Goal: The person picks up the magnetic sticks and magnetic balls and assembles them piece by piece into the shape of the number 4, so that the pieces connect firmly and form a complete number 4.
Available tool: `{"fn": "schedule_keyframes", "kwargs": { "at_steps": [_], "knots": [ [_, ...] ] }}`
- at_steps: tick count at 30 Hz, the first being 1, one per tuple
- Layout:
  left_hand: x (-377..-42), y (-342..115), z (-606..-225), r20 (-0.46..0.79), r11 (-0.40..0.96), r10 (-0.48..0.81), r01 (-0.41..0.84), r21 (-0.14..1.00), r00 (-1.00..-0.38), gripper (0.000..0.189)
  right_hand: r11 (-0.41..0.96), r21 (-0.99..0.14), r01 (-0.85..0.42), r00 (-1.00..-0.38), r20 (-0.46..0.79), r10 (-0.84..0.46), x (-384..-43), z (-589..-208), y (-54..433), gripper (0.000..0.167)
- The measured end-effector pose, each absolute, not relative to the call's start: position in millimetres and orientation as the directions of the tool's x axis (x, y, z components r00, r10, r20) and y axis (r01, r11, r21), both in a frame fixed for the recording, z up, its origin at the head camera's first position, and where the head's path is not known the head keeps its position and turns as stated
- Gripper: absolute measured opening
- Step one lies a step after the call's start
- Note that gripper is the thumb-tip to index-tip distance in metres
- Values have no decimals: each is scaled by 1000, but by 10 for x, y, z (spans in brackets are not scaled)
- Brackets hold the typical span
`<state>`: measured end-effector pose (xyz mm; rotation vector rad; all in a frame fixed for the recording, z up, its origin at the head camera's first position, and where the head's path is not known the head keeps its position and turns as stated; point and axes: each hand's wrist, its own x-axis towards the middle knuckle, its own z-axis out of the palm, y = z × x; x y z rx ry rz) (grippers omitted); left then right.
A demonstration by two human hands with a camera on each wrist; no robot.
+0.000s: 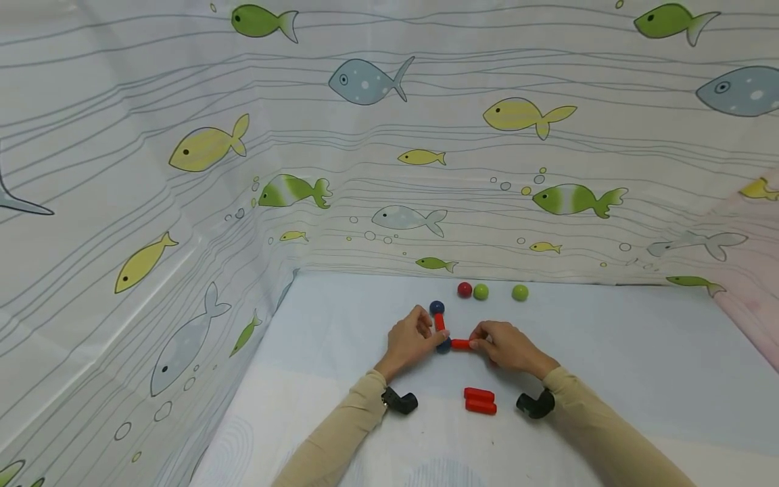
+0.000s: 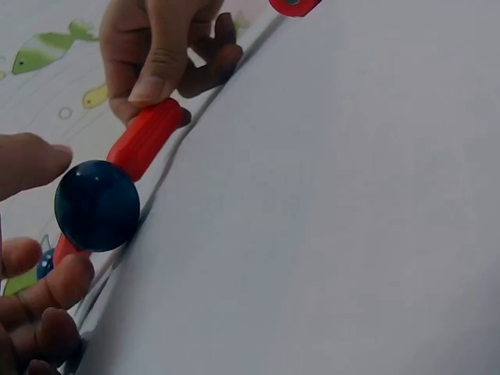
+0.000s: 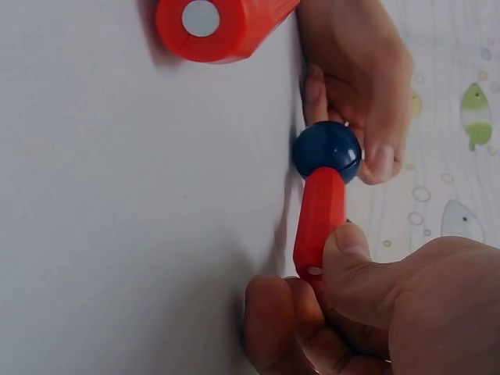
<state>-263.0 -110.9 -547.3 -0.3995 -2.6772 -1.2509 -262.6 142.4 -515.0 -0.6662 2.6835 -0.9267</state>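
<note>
Between my two hands is an L-shaped piece made of red rods and dark blue balls. My left hand (image 1: 409,343) holds the near blue ball (image 2: 98,205), thumb on one side and fingers on the other. From that ball one red rod (image 1: 439,322) runs back to a second blue ball (image 1: 437,307). Another red rod (image 3: 319,219) points right from it, touching the ball at one end. My right hand (image 1: 502,345) pinches this rod's outer end between thumb and fingers; a small silvery disc shows on that end in the right wrist view.
Two loose red rods (image 1: 480,400) lie side by side between my forearms. At the back stand a red ball (image 1: 465,289), a green ball (image 1: 481,291) beside it and another green ball (image 1: 520,293) further right. A fish-printed curtain (image 1: 389,182) borders the white table.
</note>
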Motion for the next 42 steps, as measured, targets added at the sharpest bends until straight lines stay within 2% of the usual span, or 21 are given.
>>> {"fn": "schedule_keyframes", "kwargs": {
  "at_steps": [5,17,23,34,42],
  "knots": [
    [-2620,-1132,-5485,332,597,302,449,665,-893,37,694,-634,-341,-871,-64,-487,-2638,-5175,1431,15],
    [-2620,-1161,-5489,406,578,375,552,601,-833,38,675,-653,-342,-863,-66,-501,-2624,-5149,1434,17],
    [-2628,-1165,-5514,414,572,374,558,601,-830,31,664,-655,-361,-857,-48,-514,-2629,-5160,1445,17],
    [-2604,-1158,-5492,401,580,370,546,604,-838,29,662,-657,-361,-858,-43,-511,-2651,-5179,1439,17],
    [-2601,-1152,-5496,388,590,358,527,612,-850,28,661,-686,-303,-885,-55,-462,-2736,-5097,1533,24]
  ]
}}
